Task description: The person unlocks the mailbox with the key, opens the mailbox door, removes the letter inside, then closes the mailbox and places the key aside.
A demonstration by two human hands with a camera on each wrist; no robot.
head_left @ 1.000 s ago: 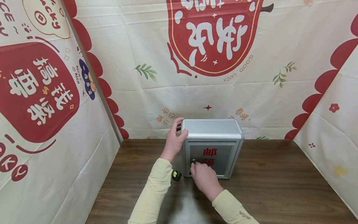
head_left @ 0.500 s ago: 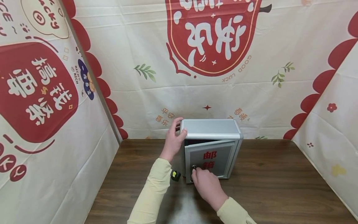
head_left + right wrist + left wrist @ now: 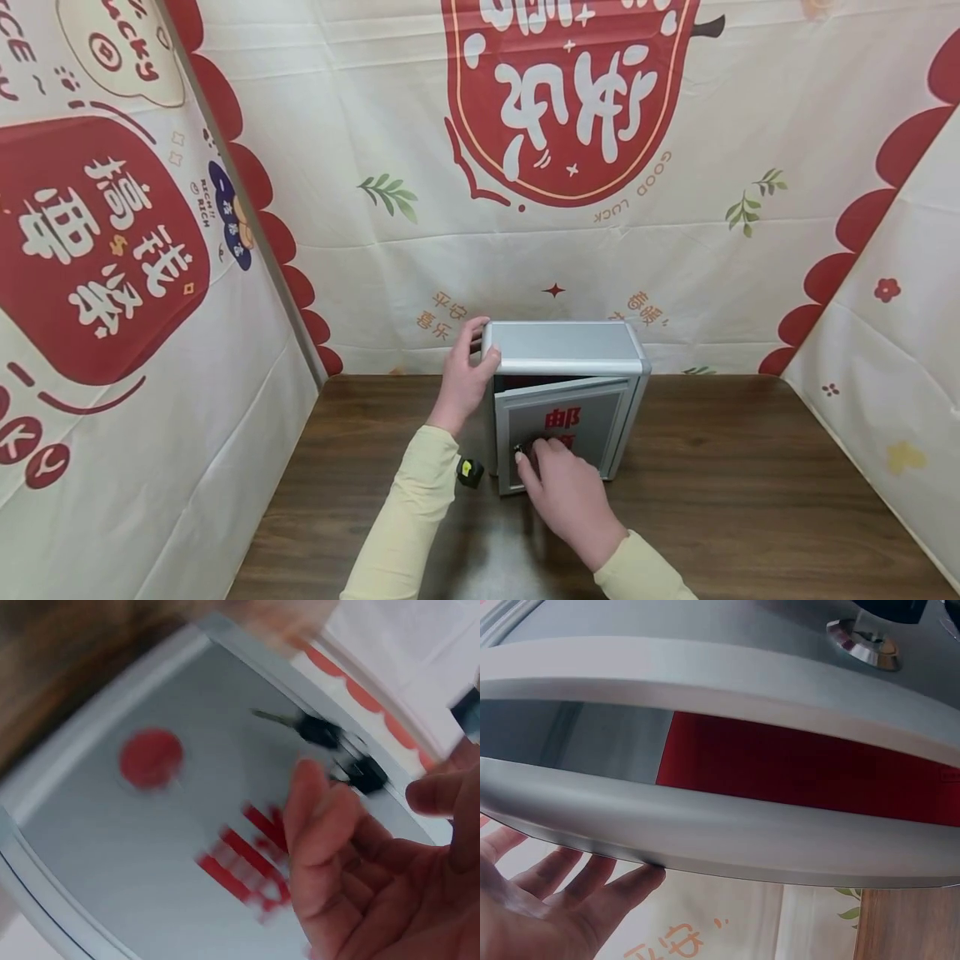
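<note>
A silver metal mailbox with red characters stands on the table, its front door ajar at the left edge. My left hand rests against its upper left corner; in the left wrist view the fingers lie fairly straight on the side. Through the gap a flat red surface shows inside. A key with a black head sits in the round lock; a second key hangs with it on a ring. Beside the keys is my right hand, thumb and bent fingers apart, nothing between them.
The brown wooden table extends on both sides and in front of the mailbox. A printed cloth backdrop rises close behind it, with further cloth at the sides. A small black block with a yellow-green patch shows beside the left sleeve.
The mailbox door has swung outward from closed to ajar. My right hand has let go of the key and drawn slightly back and right. My left hand has stayed at the corner.
</note>
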